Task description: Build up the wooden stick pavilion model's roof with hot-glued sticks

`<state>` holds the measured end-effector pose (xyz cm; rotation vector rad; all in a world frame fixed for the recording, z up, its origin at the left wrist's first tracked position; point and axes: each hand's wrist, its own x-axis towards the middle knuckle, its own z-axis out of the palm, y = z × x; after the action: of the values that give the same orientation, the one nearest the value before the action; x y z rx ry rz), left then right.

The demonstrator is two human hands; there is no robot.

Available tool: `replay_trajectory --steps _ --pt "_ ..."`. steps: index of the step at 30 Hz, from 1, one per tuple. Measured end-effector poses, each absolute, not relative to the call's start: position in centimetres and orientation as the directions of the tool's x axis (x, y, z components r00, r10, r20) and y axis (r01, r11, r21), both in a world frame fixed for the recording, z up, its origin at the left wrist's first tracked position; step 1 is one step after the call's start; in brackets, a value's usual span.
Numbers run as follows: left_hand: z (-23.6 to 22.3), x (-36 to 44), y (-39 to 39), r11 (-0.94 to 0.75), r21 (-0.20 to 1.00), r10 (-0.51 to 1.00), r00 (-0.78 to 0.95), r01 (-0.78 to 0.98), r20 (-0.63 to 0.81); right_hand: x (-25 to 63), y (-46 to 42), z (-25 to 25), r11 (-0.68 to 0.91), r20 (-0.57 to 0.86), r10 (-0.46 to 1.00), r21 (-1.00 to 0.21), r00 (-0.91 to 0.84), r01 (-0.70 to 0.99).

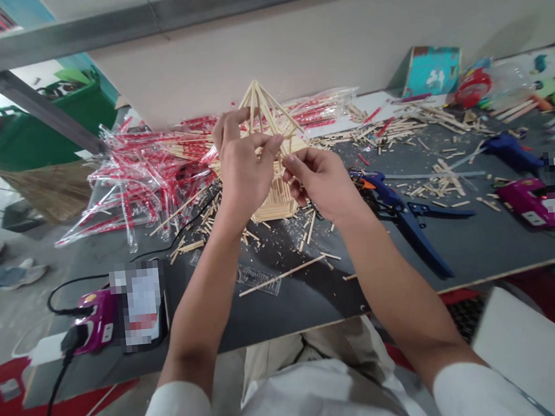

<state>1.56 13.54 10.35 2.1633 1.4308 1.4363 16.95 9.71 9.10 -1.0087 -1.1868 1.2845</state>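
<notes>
A small house-like model of thin wooden sticks (pixel 274 209) stands on the dark table, with a pointed frame of sticks at its top. My left hand (pixel 245 169) reaches around that frame from the left, its fingers bent and its thumb and index finger closed on the sticks. From the right, my right hand (pixel 322 179) pinches at a thin wooden stick on the model's front side, close to my left thumb. The fingers cover much of the model's middle. Loose stick offcuts lie around its base.
Red-and-clear plastic packets (pixel 133 175) of sticks are piled left. A blue-handled tool (pixel 404 216) and a blue glue gun (pixel 510 149) lie right. A phone (pixel 143 304) and purple power strips (pixel 97 317) sit near the edges. A clear ruler (pixel 259 279) lies in front.
</notes>
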Motion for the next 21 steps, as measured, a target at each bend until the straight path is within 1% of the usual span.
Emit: replay_trajectory --steps 4,12,21 --pt "10.5 1.5 13.4 -0.515 0.584 0.787 0.076 0.627 0.613 16.9 9.7 9.1 0.076 0.091 0.993 -0.981 -0.075 -0.180" --pt "10.0 1.9 13.7 -0.523 0.565 0.761 0.051 0.639 0.646 16.9 9.6 9.3 0.072 0.081 0.995 -0.989 -0.066 -0.130" --pt "9.3 1.9 14.1 -0.537 0.549 0.746 0.057 0.640 0.664 16.8 9.8 9.1 0.082 0.092 0.993 -0.988 -0.069 -0.133"
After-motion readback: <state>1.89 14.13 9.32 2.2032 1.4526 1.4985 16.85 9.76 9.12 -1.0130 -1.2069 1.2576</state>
